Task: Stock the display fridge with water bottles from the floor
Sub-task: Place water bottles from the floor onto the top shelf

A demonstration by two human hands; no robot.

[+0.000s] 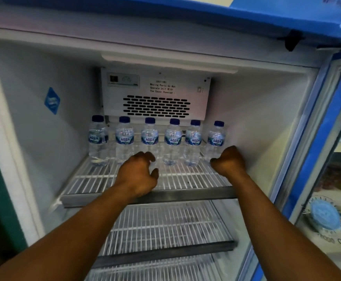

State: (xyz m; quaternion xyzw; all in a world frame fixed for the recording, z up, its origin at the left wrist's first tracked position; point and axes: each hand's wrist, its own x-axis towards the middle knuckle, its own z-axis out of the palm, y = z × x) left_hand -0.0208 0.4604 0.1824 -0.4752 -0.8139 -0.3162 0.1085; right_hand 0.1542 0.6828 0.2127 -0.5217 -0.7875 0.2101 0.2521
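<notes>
Six water bottles [172,138] are in the fridge [267,118] already. They stand upright in one row right under the vent panel [156,106] at the back, blue caps up and labels facing me. They sit on the top wire shelf [185,179], which runs out from below the panel toward me.

My left hand [139,173] is below the panel's left half, at the foot of the third bottle [149,136] counting from the left. The fingers are bent in a loose claw with the thumb held apart from them, so it's cupped round the base, not clamped on it. My right hand [229,161] is down past the panel's right corner, curled up tight like a fist against the foot of the last bottle [216,138]. Honestly can't tell from this angle if the fingers actually wrap it or just sit beside it.

The front part of the shelf, nearer me than the panel, is bare wire. A second wire shelf [165,226] sits further below. Left of the panel there's a blue sticker [52,100] on the side wall. Way off to its right is the blue-framed glass door [311,159], swung open.
</notes>
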